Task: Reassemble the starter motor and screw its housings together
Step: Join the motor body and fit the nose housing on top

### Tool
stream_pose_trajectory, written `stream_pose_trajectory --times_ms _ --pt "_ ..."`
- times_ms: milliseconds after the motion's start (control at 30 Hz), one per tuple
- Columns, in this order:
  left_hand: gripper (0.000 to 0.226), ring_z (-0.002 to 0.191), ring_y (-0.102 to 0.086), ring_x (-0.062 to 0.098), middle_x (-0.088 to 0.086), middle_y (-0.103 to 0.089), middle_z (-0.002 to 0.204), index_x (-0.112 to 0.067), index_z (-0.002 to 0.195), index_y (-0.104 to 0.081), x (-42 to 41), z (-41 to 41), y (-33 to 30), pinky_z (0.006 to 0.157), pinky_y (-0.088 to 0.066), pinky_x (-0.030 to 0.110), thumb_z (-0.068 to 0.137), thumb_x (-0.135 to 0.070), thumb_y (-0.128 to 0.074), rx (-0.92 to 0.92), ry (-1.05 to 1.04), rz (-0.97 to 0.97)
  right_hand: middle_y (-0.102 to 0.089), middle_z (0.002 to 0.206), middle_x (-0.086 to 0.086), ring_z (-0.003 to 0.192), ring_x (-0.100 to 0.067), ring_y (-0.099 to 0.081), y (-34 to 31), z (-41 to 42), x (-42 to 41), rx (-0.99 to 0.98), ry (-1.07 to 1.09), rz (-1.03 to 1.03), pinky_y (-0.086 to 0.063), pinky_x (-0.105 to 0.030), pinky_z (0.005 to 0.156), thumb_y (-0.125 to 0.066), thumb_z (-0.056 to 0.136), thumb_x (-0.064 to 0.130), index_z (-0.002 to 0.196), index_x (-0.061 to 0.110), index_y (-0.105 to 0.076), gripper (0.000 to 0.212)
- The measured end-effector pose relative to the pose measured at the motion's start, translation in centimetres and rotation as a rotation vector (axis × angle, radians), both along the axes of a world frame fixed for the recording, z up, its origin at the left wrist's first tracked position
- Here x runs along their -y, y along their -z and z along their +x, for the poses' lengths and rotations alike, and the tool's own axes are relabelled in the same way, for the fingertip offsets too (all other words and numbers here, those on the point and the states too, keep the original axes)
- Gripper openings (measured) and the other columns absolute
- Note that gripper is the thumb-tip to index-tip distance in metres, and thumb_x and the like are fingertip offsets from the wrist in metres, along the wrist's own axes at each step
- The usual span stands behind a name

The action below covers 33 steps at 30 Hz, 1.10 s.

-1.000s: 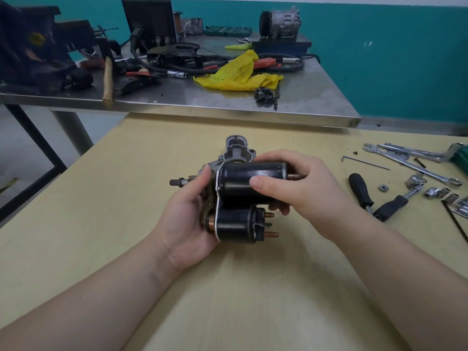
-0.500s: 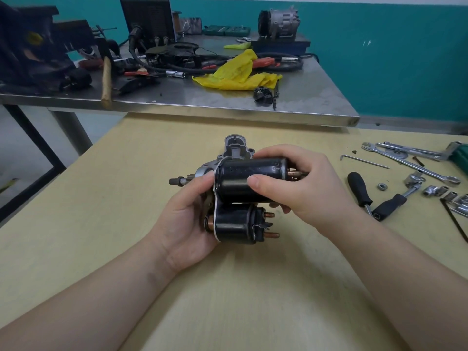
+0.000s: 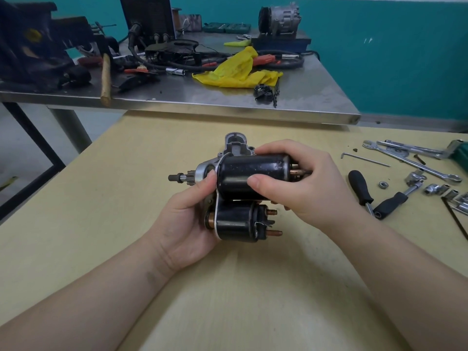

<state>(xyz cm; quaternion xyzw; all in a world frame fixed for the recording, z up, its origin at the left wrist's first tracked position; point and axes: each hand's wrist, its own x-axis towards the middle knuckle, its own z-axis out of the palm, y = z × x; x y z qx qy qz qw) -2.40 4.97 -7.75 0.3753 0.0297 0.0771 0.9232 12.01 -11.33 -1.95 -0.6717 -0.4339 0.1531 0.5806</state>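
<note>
Starter motor (image 3: 235, 191) held up off the yellow surface (image 3: 228, 300), between the two hands. Left hand (image 3: 187, 221) cupped under the silver nose end, fingers curled round it, thumb pressed against the rim where the plate meets the black motor housing (image 3: 243, 176). Right hand (image 3: 301, 183) wrapped over the far end of that black housing, thumb on its near side, fingers curled past the open end where a copper shaft end (image 3: 296, 172) shows. Solenoid (image 3: 235, 222) slung below, just under the right hand's heel, its studs pointing right. Pinion shaft (image 3: 178, 177) sticking out beyond the left thumb.

Step in hand, by the look of it: seating the black housing squarely on the nose casting. Best done by keeping the left hand firm as the anchor and pushing the housing along the shaft line only, without tilt. Worth twisting slightly until the bolt holes line up and the seam closes evenly all round; any gap on one side likely means a snag inside. No forcing. End cover apparently not yet on, and no through bolts seen in place, so fastening likely comes later.

Off beyond the right hand: black-handled screwdriver (image 3: 361, 188), ratchet handle (image 3: 397, 200), spanners (image 3: 417, 163), sockets (image 3: 434, 189), a loose nut (image 3: 382, 184).
</note>
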Motion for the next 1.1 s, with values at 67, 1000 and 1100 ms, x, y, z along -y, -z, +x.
stream_pose_trajectory --times_ms 67,1000,1100 --pt "0.044 0.134 -0.064 0.030 0.010 -0.068 0.144 -0.016 0.143 -0.068 0.07 -0.02 -0.07 0.111 -0.051 0.048 0.106 -0.039 -0.064 -0.005 -0.002 -0.004 -0.077 0.091 0.013 0.074 -0.008 -0.074 0.03 0.03 0.04 0.003 -0.003 -0.003 -0.053 -0.015 0.060 -0.092 0.077 0.033 0.111 0.033 -0.079 0.036" --pt "0.061 0.128 -0.068 0.032 0.014 -0.070 0.139 -0.014 0.139 -0.070 0.37 -0.62 -0.78 0.102 -0.058 0.051 0.085 -0.039 -0.086 0.024 -0.095 0.185 -0.074 0.110 0.014 0.104 -0.014 -0.074 0.51 0.02 0.17 0.157 -0.086 0.139 -0.057 -0.016 0.081 -0.088 0.074 0.039 0.121 0.033 -0.073 0.049" --pt "0.063 0.128 -0.068 0.033 0.015 -0.070 0.139 -0.014 0.139 -0.070 0.38 -0.64 -0.80 0.103 -0.058 0.051 0.084 -0.038 -0.087 0.023 -0.101 0.174 -0.074 0.109 0.014 0.104 -0.013 -0.074 0.50 0.03 0.19 0.170 -0.085 0.132 -0.057 -0.016 0.081 -0.090 0.074 0.037 0.122 0.030 -0.073 0.051"
